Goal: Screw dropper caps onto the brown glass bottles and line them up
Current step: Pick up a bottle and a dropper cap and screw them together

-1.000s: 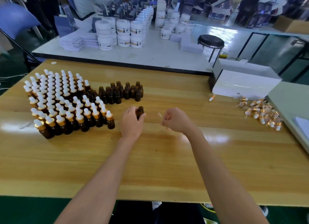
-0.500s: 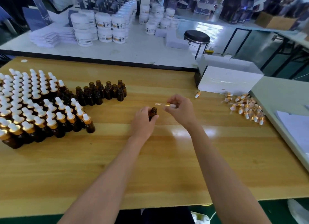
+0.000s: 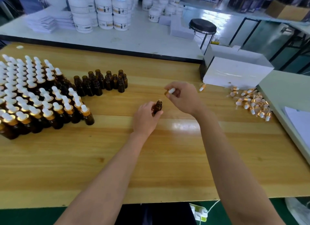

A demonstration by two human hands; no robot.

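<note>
glossy wooden table (image 3: pixel 167 157), brown glass bottle (image 3: pixel 158 106)

A white box (image 3: pixel 238 73) sits at the right of the wooden table (image 3: pixel 151 157). Behind it, at upper centre, stands a black stool (image 3: pixel 202 25). At upper left, white jars (image 3: pixel 104 14) are stacked on a white table (image 3: pixel 134 38), beside paper stacks (image 3: pixel 48 22). A cardboard box (image 3: pixel 288 10) sits at upper right

We lose the open bottle (image 3: pixel 158 106) below its shoulder behind the left hand (image 3: pixel 145 119); left of it, capped bottles (image 3: pixel 33 98) run off frame.
</note>
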